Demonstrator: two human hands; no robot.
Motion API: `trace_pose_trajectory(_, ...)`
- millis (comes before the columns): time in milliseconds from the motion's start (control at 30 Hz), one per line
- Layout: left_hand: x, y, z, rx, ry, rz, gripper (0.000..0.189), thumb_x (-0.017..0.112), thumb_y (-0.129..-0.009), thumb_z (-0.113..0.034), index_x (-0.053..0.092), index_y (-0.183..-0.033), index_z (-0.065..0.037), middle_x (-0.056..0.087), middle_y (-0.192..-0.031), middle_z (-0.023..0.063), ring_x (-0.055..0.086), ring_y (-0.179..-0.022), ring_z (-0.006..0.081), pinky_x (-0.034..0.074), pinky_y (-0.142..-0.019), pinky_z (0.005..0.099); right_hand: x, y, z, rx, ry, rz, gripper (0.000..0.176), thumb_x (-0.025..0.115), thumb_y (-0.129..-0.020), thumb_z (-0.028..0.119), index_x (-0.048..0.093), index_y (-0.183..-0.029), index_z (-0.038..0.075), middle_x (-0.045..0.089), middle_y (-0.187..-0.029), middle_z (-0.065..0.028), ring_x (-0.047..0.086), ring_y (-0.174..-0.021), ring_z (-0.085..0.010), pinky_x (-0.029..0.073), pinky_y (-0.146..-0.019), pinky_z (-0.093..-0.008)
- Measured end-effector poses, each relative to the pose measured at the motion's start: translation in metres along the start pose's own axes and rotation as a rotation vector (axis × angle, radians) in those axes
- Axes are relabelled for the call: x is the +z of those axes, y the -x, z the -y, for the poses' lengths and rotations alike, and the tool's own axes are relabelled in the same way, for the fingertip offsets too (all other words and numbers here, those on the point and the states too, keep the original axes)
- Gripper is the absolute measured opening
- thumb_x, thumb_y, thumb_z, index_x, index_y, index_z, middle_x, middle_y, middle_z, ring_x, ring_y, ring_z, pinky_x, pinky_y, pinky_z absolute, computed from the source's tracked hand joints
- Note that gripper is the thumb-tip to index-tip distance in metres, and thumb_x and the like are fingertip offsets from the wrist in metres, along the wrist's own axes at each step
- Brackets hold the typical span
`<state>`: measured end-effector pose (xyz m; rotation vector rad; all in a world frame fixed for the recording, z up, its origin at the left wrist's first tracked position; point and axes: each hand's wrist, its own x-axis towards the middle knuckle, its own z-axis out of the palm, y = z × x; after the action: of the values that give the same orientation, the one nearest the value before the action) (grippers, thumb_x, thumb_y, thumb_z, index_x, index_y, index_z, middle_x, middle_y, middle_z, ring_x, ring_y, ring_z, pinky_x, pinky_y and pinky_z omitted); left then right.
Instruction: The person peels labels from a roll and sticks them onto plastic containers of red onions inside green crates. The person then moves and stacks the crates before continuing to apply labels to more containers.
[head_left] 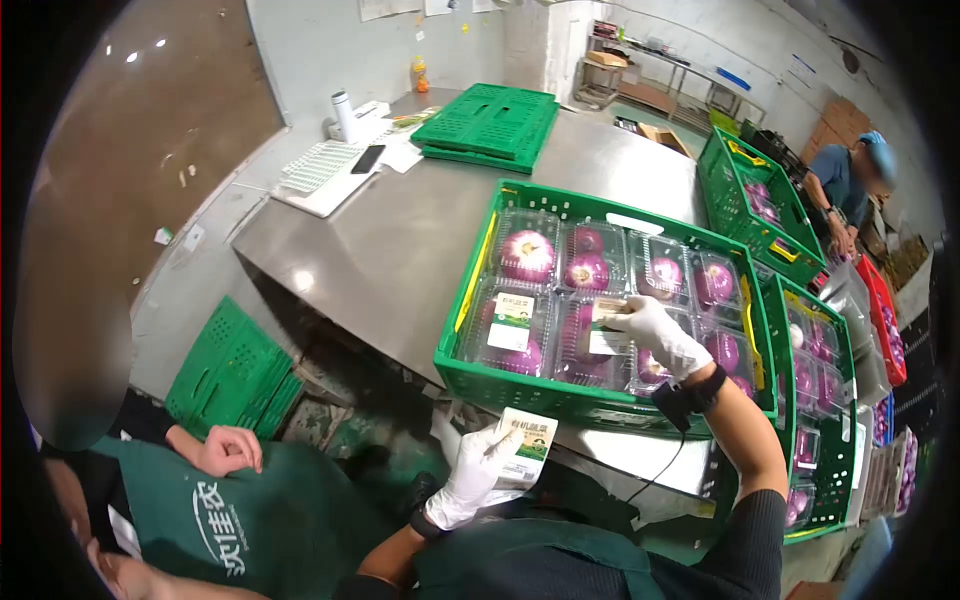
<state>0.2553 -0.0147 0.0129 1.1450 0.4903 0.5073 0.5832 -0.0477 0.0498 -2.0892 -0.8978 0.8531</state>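
My left hand (466,478), in a white glove, is closed on a stack of printed labels (530,445) in front of the green crate (570,394). My gloved right hand (662,338) reaches into the crate, fingers pinched at a label (608,342) lying over a clear clamshell pack of purple onions (576,366). To its left, another pack carries a white-and-green label (511,320). Several more packs, such as the onion pack (526,252) at the back left, fill the crate in rows without visible labels. A black device with a cable sits on my right wrist.
Folded green crates (490,125), a phone (368,159) and a white bottle (343,115) are on the metal table (350,270). More onion crates (815,400) stand at right, near a co-worker (840,185). A person in a green apron (260,500) is close at left.
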Motion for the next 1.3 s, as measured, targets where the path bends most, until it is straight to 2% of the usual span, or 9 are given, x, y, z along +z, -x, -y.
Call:
trace_pose_trajectory(333, 0.003, -0.012, -0.021, 0.064, -0.040, 0.005, 0.029, 0.050, -0.089, 0.002, 0.055, -0.117, 0.002, 0.063, -0.106, 0.0111, 0.063, -0.092, 0.0163, 0.055, -0.075, 0.0297, 0.007, -0.001, 0.004, -0.230, 0.853, -0.337, 0.045, 0.069, -0.072, 0.033, 0.058, -0.088, -0.007, 0.064, -0.072, -0.0233, 0.066, -0.066, -0.0323, 0.052, -0.061, -0.0412)
trace_pose_trajectory(500, 0.036, -0.025, -0.047, -0.076, 0.039, -0.154, 0.012, 0.051, -0.089, 0.001, 0.059, -0.097, 0.004, 0.066, -0.087, 0.0129, 0.066, -0.072, 0.0176, 0.058, -0.062, 0.0309, 0.031, 0.103, 0.069, -0.604, 0.087, 0.050, 0.031, 0.072, -0.078, 0.020, 0.060, -0.101, 0.003, 0.065, -0.073, -0.0063, 0.063, -0.070, -0.0168, 0.049, -0.064, -0.0303)
trace_pose_trajectory(600, 0.054, -0.032, -0.029, 0.228, 0.085, -0.212, 0.012, 0.063, -0.085, -0.004, 0.056, -0.077, 0.001, 0.061, -0.071, 0.0029, 0.057, -0.060, 0.0075, 0.048, -0.049, 0.0234, 0.048, 0.122, 0.058, -0.429, -0.155, 0.134, 0.017, 0.068, -0.082, 0.017, 0.068, -0.084, 0.000, 0.065, -0.072, -0.0109, 0.059, -0.066, -0.0093, 0.048, -0.062, -0.0264)
trace_pose_trajectory(633, 0.069, -0.027, -0.045, -0.003, 0.341, -0.215, 0.014, 0.064, -0.085, -0.006, 0.057, -0.076, 0.000, 0.057, -0.067, -0.0001, 0.052, -0.055, 0.0047, 0.041, -0.044, 0.0220, 0.043, 0.119, 0.054, -0.433, -0.156, 0.056, 0.012, 0.066, -0.082, 0.011, 0.068, -0.085, 0.000, 0.065, -0.072, -0.0111, 0.059, -0.065, -0.0098, 0.048, -0.060, -0.0255)
trace_pose_trajectory(700, 0.052, -0.032, 0.006, 0.388, -0.131, -0.182, 0.015, 0.064, -0.086, -0.010, 0.057, -0.078, 0.000, 0.058, -0.068, 0.0008, 0.055, -0.057, 0.0060, 0.044, -0.049, 0.0221, 0.033, 0.122, 0.050, -0.529, -0.160, -0.067, 0.009, 0.064, -0.082, 0.008, 0.068, -0.086, 0.000, 0.066, -0.073, -0.0101, 0.060, -0.065, -0.0097, 0.049, -0.061, -0.0250)
trace_pose_trajectory(733, 0.046, -0.019, -0.010, -0.047, -0.090, -0.051, 0.019, 0.067, -0.085, -0.015, 0.059, -0.083, 0.002, 0.058, -0.066, 0.0008, 0.057, -0.061, 0.0072, 0.046, -0.055, 0.0236, 0.024, 0.124, 0.053, -0.532, -0.173, -0.127, 0.008, 0.064, -0.082, 0.006, 0.068, -0.085, 0.000, 0.067, -0.074, -0.0093, 0.061, -0.066, -0.0103, 0.049, -0.063, -0.0246)
trace_pose_trajectory(867, 0.037, -0.030, -0.047, 0.599, -0.303, -0.033, 0.096, 0.080, -0.070, -0.027, 0.021, -0.138, 0.006, 0.036, -0.138, 0.0174, 0.036, -0.130, 0.0212, 0.025, -0.110, 0.0357, 0.012, 0.117, 0.057, -0.742, 0.021, 0.025, 0.011, 0.064, -0.081, 0.006, 0.064, -0.090, 0.001, 0.063, -0.073, -0.0119, 0.064, -0.067, -0.0210, 0.051, -0.063, -0.0285)
trace_pose_trajectory(1000, 0.051, -0.053, -0.047, 0.127, -0.153, -0.006, 0.026, 0.066, -0.082, -0.005, 0.061, -0.106, 0.004, 0.065, -0.089, 0.0016, 0.058, -0.076, 0.0051, 0.049, -0.065, 0.0235, -0.001, 0.066, 0.114, -0.755, -0.102, -0.111, 0.011, 0.062, -0.084, 0.011, 0.062, -0.087, 0.000, 0.062, -0.072, -0.0095, 0.060, -0.063, -0.0177, 0.048, -0.058, -0.0295)
trace_pose_trajectory(1300, -0.020, -0.033, -0.053, -0.002, 0.124, -0.056, 0.023, 0.052, -0.092, -0.006, 0.058, -0.112, 0.002, 0.063, -0.104, 0.0064, 0.060, -0.090, 0.0107, 0.048, -0.082, 0.0240, 0.052, -0.188, 0.078, -0.219, -0.043, 0.070, 0.030, 0.070, -0.080, 0.023, 0.065, -0.087, -0.005, 0.064, -0.071, -0.0080, 0.059, -0.061, -0.0147, 0.046, -0.054, -0.0273)
